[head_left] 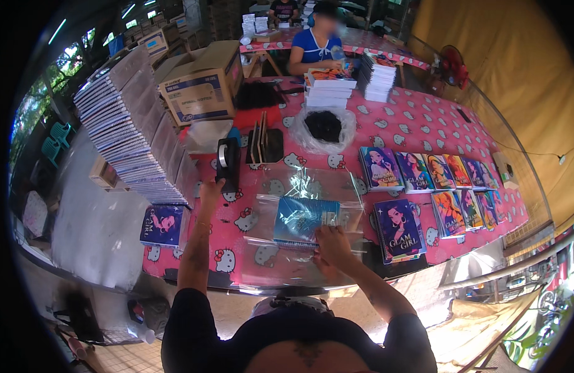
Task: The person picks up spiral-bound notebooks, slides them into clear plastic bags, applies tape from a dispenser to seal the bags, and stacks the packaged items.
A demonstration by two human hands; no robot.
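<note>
Where the clear plastic sheeting [262, 261] spreads over the near middle of the table, a blue notebook [299, 217] lies flat, its long side running left to right. (Whether it sits inside a layer of film or only on top, I can't tell through the glare.) I'd judge it light to moderate in weight and fairly stiff, easiest to steady by its near edge or a corner. The plastic looks thin, slippery and quick to crease, so I'd take it by a loose margin. The black tape dispenser [228, 166], farther off to the left, seems rigid and probably weighty enough to stay put.

From where I stand, the right forearm slants in from the near right, and the right hand [332, 245] bends over the notebook's near right corner, fingers curled; I can't make out whether they pinch or merely press. The left arm reaches out almost straight, and the left hand [215, 188] is at the dispenser's near end, its fingertips too small to show whether they're pinching tape.
</note>
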